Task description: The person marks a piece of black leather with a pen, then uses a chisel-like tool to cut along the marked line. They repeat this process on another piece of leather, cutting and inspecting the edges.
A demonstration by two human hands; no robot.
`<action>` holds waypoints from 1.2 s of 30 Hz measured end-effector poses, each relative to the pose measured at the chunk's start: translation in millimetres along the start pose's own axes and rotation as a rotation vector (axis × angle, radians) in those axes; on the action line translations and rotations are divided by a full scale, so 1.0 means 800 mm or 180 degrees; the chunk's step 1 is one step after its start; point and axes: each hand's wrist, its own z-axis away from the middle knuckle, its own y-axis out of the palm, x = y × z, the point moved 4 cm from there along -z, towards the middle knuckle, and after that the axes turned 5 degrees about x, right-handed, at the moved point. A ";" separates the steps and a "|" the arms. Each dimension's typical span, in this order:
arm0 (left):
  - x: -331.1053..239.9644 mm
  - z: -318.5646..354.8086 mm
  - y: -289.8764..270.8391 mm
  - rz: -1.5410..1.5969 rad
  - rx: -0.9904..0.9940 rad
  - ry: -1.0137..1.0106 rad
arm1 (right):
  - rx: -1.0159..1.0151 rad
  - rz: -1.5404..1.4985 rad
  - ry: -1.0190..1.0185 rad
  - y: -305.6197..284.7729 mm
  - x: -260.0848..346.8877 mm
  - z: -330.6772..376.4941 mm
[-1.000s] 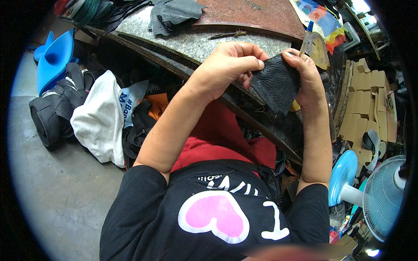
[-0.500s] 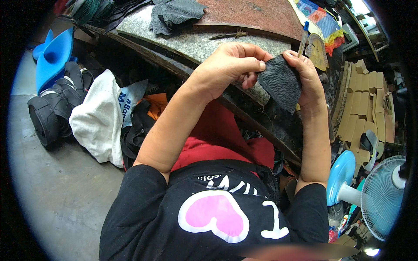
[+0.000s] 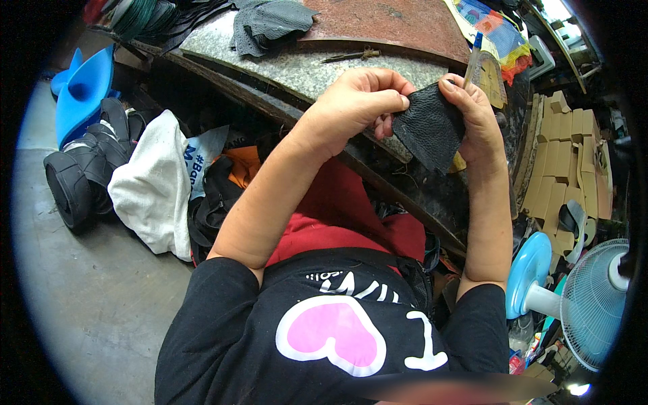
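Note:
A small piece of black grained leather [image 3: 430,128] hangs between my two hands above the near edge of the bench. My left hand [image 3: 361,101] pinches its upper left corner between thumb and forefinger. At the upper right corner, my right hand [image 3: 478,118] grips the leather with the thumb over its edge. A pen with a blue cap [image 3: 474,61] also sits in the right hand, sticking up past the thumb. Most of the right fingers are hidden behind the leather.
Behind my hands lie a grey stone slab [image 3: 270,74], a reddish board [image 3: 385,27], more black leather [image 3: 270,25] and a thin dark tool [image 3: 351,56]. Black sandals [image 3: 77,169] and a white cloth [image 3: 152,185] are at left. Cardboard boxes [image 3: 560,148] and a fan [image 3: 594,304] stand at right.
The leather has shifted slightly left and turned a little. Both hands keep their hold on it, and the pen stays in the right hand.

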 end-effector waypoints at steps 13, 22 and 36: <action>-0.002 0.002 -0.001 -0.0092 -0.0085 0.0069 | -0.0029 0.0180 -0.0008 -0.006 0.005 0.002; 0.001 -0.002 -0.007 0.0339 0.0146 -0.0065 | -0.0020 0.0000 0.0118 -0.016 0.002 0.000; 0.000 -0.001 -0.005 0.0302 0.0084 -0.0037 | -0.0177 -0.0028 0.0075 -0.005 0.002 0.002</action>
